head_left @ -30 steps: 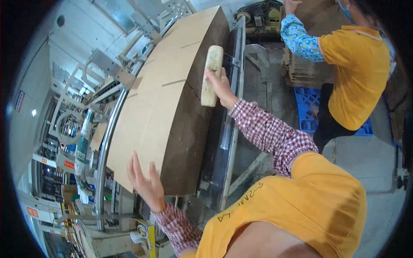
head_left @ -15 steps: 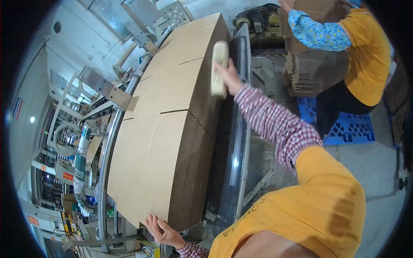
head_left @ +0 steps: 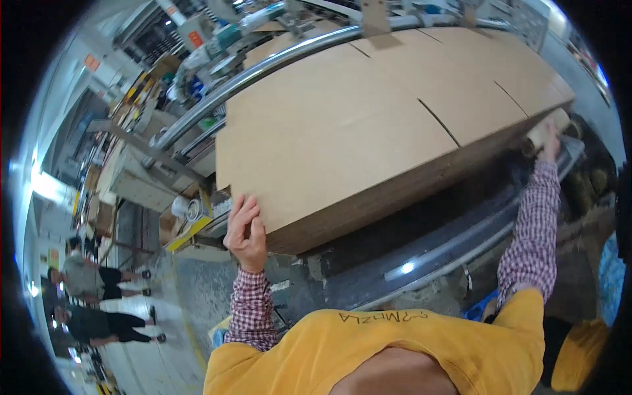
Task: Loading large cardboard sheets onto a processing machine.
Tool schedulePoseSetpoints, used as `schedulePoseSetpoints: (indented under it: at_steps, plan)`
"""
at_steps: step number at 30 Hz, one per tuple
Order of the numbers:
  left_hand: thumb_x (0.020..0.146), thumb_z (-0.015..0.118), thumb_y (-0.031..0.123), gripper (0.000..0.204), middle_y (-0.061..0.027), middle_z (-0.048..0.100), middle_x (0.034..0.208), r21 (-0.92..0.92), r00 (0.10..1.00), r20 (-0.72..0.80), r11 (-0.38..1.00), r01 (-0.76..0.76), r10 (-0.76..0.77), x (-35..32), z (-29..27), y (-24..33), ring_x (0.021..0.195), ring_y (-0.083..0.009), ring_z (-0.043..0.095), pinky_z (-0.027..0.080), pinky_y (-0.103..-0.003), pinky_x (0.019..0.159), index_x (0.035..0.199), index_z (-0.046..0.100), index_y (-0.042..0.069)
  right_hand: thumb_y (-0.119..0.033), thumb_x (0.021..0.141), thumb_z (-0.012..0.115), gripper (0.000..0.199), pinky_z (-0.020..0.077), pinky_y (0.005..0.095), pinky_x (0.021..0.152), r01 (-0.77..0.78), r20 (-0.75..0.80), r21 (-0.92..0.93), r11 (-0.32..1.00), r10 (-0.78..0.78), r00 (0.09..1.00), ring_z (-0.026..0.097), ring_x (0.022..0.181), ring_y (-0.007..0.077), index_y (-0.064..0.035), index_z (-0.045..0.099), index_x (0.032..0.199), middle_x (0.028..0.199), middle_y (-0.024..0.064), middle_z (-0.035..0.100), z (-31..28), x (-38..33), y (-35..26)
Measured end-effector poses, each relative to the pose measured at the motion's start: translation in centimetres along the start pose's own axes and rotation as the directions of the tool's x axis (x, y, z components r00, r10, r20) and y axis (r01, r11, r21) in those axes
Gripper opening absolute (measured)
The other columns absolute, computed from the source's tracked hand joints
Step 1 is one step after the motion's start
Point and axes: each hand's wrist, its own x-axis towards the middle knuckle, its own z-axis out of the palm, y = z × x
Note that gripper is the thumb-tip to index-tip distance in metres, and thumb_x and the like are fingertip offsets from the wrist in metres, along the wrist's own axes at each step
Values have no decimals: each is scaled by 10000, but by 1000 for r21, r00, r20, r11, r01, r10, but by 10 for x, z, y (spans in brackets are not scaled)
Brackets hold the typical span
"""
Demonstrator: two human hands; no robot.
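Note:
A long stack of flat brown cardboard sheets (head_left: pixel 342 125) with slots cut in them lies across the machine bed. At its near left corner, my left hand (head_left: pixel 246 230) rests against the edge, fingers extended and a little bent, holding nothing. My right hand (head_left: pixel 552 141) reaches to the far right end of the stack. It is closed around a pale cream oblong block (head_left: pixel 548 130) with rounded ends, held beside the stack's front side. Whether the block touches the cardboard I cannot tell.
Behind the stack runs a curved metal rail (head_left: pixel 263 69). A dark bed with a shiny rim (head_left: pixel 408 268) lies along the front. Two people (head_left: pixel 99 296) are on the floor at far left; another person's orange garment (head_left: pixel 579 355) shows at lower right. Tape rolls (head_left: pixel 194 209) sit near the left corner.
My view has swung left, so the stack now lies crosswise. My right hand has carried the cream block along the stack's side to its far end. My left hand stays at the near corner.

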Motion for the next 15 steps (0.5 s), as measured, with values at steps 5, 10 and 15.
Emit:
schedulePoseSetpoints:
  at_steps: [5,10,15]
  plan:
    - [719,566,-11,124,-118,637,939,-73,1000,-8,997,-19,19,0,15,-2,1037,-291,535,388,-380,897,828,626,-5,-260,713,681,447,489,309,677,76,-171,-110,991,-94,981,580,807,190,33,545,1022,974,99,571,7,25,-6]
    - [742,583,49,92,-107,636,949,82,998,-2,995,-60,60,-1,9,-2,1025,-271,541,343,-402,928,811,630,13,-261,694,707,674,482,342,781,280,-77,-71,957,-285,956,551,952,224,40,381,1201,1143,126,494,44,-39,-41]
    - [751,610,155,129,-73,645,918,93,999,41,996,-9,5,10,-3,6,1049,-282,527,308,-444,945,800,640,40,-281,860,490,448,465,335,821,134,614,73,988,-150,775,530,1004,220,-29,395,1218,1139,106,506,115,-215,-137]
